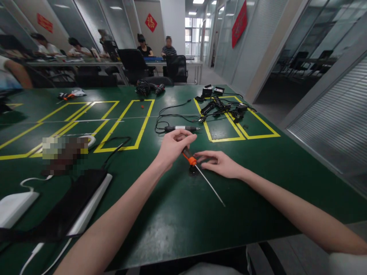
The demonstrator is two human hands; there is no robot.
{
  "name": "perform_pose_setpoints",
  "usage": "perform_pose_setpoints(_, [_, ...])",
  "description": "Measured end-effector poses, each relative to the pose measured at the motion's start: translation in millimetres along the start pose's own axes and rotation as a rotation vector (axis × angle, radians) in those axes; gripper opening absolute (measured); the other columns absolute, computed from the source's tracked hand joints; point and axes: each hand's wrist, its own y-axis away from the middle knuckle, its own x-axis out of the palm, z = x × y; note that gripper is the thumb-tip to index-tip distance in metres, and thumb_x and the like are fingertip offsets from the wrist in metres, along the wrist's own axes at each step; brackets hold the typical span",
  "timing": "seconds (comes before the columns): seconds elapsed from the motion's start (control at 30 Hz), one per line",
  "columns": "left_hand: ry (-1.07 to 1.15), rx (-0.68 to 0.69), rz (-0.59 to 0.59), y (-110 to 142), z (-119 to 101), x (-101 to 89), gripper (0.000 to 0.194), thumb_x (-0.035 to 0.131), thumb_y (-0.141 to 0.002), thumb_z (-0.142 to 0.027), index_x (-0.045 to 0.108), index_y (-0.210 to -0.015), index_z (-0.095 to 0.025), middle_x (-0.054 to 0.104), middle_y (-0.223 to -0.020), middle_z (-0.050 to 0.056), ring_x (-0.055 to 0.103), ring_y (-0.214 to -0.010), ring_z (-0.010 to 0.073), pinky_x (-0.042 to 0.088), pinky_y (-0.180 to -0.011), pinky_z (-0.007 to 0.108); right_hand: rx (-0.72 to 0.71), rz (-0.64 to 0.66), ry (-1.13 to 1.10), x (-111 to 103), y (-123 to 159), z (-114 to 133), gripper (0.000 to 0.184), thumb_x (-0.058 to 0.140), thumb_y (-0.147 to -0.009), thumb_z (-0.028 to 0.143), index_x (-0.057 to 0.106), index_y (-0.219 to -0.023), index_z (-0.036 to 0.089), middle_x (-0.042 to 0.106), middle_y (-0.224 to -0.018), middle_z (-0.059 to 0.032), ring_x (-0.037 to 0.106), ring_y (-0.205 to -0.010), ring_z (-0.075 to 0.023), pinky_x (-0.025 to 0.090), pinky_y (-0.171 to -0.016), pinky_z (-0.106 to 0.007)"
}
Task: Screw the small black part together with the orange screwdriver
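Green tabletop (177, 217), beneath both hands. Left hand (177, 146), pinching an orange-and-black-handled, metal-shafted screwdriver (192, 161); best held steady, tip kept clear. Right hand (220, 164), loosely spread beside the screwdriver, contact unclear. Round black piece (193, 171), between the hands.

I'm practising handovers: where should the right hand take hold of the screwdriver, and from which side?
Probably the orange collar of the screwdriver, from the right. The left hand covers much of the handle, while the collar is exposed, thicker than the shaft, and faces the right hand.
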Motion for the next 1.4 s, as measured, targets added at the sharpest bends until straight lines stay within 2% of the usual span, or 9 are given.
perform_pose_setpoints(0.07, [-0.036,0.060,0.018,-7.8,-3.3,8.6,0.031,0.086,-0.072,-0.040,0.069,-0.082,-0.016,0.058,-0.060,-0.005,0.050,-0.052,0.0082,0.042,-0.048,0.020,-0.049,-0.099,-0.035,-9.7,0.3,16.6,0.036,0.071,-0.091,0.038,0.072,-0.119,0.016,0.076,-0.111,-0.0100,0.071,-0.086,-0.0168,0.059,-0.066,-0.027])
perform_pose_setpoints(0.13, [-0.084,0.146,0.039,-12.3,-9.1,17.5,0.027,0.083,-0.076,-0.038,0.070,-0.082,-0.016,0.058,-0.060,-0.004,0.050,-0.051,0.0079,0.041,-0.050,0.020,-0.013,-0.020,-0.071,-9.6,-0.4,35.7,0.034,0.069,-0.093,0.044,0.071,-0.112,0.016,0.075,-0.097,-0.0065,0.066,-0.069,-0.0133,0.052,-0.055,-0.024])
perform_pose_setpoints(0.27, [-0.166,0.331,0.045,-10.6,-26.4,29.5,0.019,0.078,-0.082,-0.033,0.071,-0.083,-0.016,0.060,-0.062,-0.003,0.051,-0.057,0.0087,0.042,-0.056,0.021,0.019,-0.052,-0.090,10.0,-3.0,65.1,0.032,0.083,-0.082,0.043,0.067,-0.090,0.016,0.062,-0.072,0.0022,0.056,-0.061,-0.0111,0.047,-0.054,-0.022])
perform_pose_setpoints(0.43, [-0.040,0.414,0.148,0.1,-26.8,5.6,0.034,0.052,-0.098,-0.044,0.073,-0.108,-0.019,0.070,-0.091,0.005,0.063,-0.082,0.0178,0.052,-0.076,0.030,-0.028,-0.069,-0.033,14.3,2.6,88.7,0.026,0.077,-0.088,0.043,0.072,-0.092,0.018,0.062,-0.080,0.0002,0.051,-0.057,-0.0095,0.042,-0.045,-0.021])
perform_pose_setpoints(0.5, [0.020,0.361,0.212,4.1,-11.7,-13.5,0.043,0.040,-0.099,-0.042,0.071,-0.117,-0.019,0.072,-0.104,0.008,0.065,-0.096,0.0229,0.053,-0.084,0.035,-0.050,-0.069,-0.093,10.1,6.4,96.6,0.023,0.074,-0.091,0.040,0.074,-0.100,0.019,0.065,-0.085,-0.0013,0.057,-0.059,-0.0105,0.050,-0.049,-0.023])
perform_pose_setpoints(0.6, [-0.108,0.223,0.368,11.1,17.6,-36.0,0.042,0.055,-0.084,-0.027,0.071,-0.122,-0.022,0.072,-0.117,0.006,0.065,-0.111,0.0261,0.052,-0.094,0.037,-0.125,-0.099,-0.112,8.3,8.0,101.6,0.024,0.073,-0.093,0.037,0.073,-0.110,0.020,0.068,-0.090,-0.0026,0.062,-0.062,-0.0121,0.057,-0.055,-0.026])
perform_pose_setpoints(0.8, [-0.321,0.041,0.635,21.4,46.1,-39.8,0.044,0.069,-0.083,-0.026,0.071,-0.127,-0.021,0.074,-0.127,0.008,0.067,-0.116,0.0262,0.051,-0.108,0.045,-0.335,-0.164,0.147,13.4,2.4,88.9,0.047,0.067,-0.096,0.023,0.054,-0.141,0.025,0.072,-0.103,-0.0041,0.071,-0.087,-0.0191,0.061,-0.076,-0.034])
perform_pose_setpoints(0.93, [-0.283,-0.038,0.690,19.4,45.2,-37.0,0.029,0.072,-0.087,-0.030,0.076,-0.113,-0.018,0.078,-0.113,0.008,0.072,-0.103,0.0224,0.056,-0.102,0.040,-0.368,-0.183,0.200,13.3,1.3,82.0,0.058,0.065,-0.098,0.022,0.043,-0.152,0.029,0.072,-0.104,-0.0037,0.071,-0.088,-0.0204,0.062,-0.081,-0.038])
perform_pose_setpoints(1.4, [-0.234,-0.122,0.730,15.4,39.2,-37.0,0.024,0.075,-0.085,-0.022,0.075,-0.108,-0.016,0.079,-0.109,0.008,0.074,-0.100,0.0210,0.057,-0.101,0.040,-0.405,-0.137,0.346,11.7,-1.6,75.9,0.067,0.062,-0.098,0.020,0.036,-0.159,0.029,0.071,-0.114,-0.0055,0.072,-0.097,-0.0226,0.061,-0.088,-0.039])
